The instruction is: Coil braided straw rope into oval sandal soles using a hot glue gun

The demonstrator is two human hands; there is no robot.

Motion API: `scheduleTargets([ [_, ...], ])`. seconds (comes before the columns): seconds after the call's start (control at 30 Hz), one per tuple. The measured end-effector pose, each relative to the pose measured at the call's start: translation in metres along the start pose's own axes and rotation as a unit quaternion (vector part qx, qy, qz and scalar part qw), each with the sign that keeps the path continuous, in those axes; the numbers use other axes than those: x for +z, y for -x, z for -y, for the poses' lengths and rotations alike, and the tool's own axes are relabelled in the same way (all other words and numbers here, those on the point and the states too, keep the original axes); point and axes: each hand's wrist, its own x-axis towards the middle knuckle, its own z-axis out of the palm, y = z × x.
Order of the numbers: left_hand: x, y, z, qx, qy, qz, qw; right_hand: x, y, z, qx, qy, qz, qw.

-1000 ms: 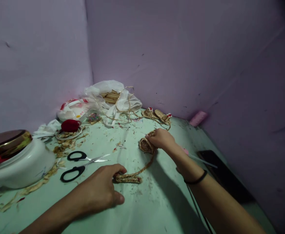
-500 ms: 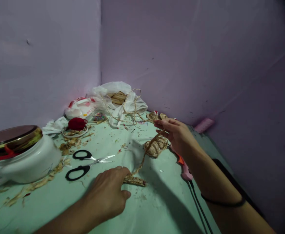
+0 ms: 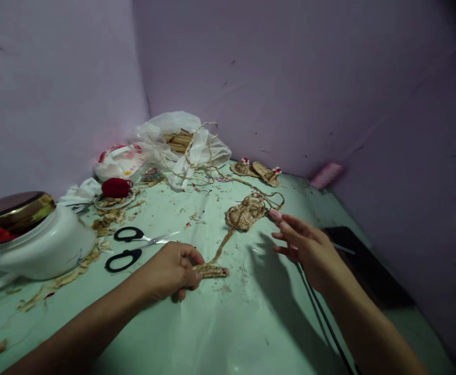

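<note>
**Left hand pinches braid end; right hand open beside coil**

Reference point: the coil (image 3: 245, 213) of woven straw at mid-desk.

Nearer than the coil and to its left, the left hand (image 3: 171, 271) is closed in a pinch. Its thumb and fingers grip the flat end of the braided straw strip (image 3: 211, 271). The strip lies on the green desk (image 3: 220, 333) and runs from the grip up to the coil.

Right of the coil and slightly nearer, the right hand (image 3: 308, 247) is open, fingers spread and loosely extended, holding nothing. The tip of a pink tool (image 3: 275, 214) shows between its fingertips and the coil; contact cannot be told. A black cable (image 3: 321, 320) runs nearward from under that hand.

Left of the coil lie scissors (image 3: 134, 249), blades slightly parted. Further left stands a white jar (image 3: 36, 250) with a gold lid.

Beyond the coil are small straw sandals (image 3: 257, 172). Beyond it to the left, plastic bags (image 3: 181, 146) sit against the wall.
</note>
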Motion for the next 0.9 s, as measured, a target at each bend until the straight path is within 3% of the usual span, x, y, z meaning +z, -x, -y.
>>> scheduleTargets([
  [0.1,-0.004,0.001,-0.001,-0.018,0.012,0.017,1.0,0.003,0.014,-0.02,-0.135,0.125,-0.018,0.983],
  [0.17,-0.006,0.003,0.0,-0.015,-0.025,0.022,0.999,0.011,0.028,-0.03,-0.203,0.216,0.076,0.952],
  [0.23,-0.007,0.005,0.001,-0.002,-0.101,0.002,0.995,0.022,0.04,-0.035,-0.269,0.295,0.174,0.9],
  [0.3,-0.008,0.007,0.002,0.02,-0.184,-0.036,0.982,0.034,0.047,-0.037,-0.306,0.361,0.222,0.853],
  [0.37,-0.008,0.008,0.003,0.038,-0.238,-0.066,0.968,0.043,0.048,-0.037,-0.308,0.401,0.24,0.829],
  [0.47,-0.005,0.009,0.005,0.049,-0.249,-0.063,0.965,0.042,0.048,-0.036,-0.319,0.397,0.242,0.826],
  [0.63,0.005,0.011,0.006,0.028,-0.169,0.034,0.985,0.009,0.059,-0.046,-0.359,0.315,0.205,0.854],
  [0.73,0.008,0.013,0.005,0.013,-0.188,0.058,0.98,-0.006,0.067,-0.059,-0.368,0.291,0.169,0.867],
  [0.83,0.01,0.013,0.007,0.013,-0.214,0.042,0.976,-0.009,0.071,-0.069,-0.373,0.31,0.152,0.861],
  [0.9,0.014,0.013,0.011,0.066,-0.241,-0.014,0.968,-0.007,0.071,-0.071,-0.365,0.307,0.153,0.865],
])
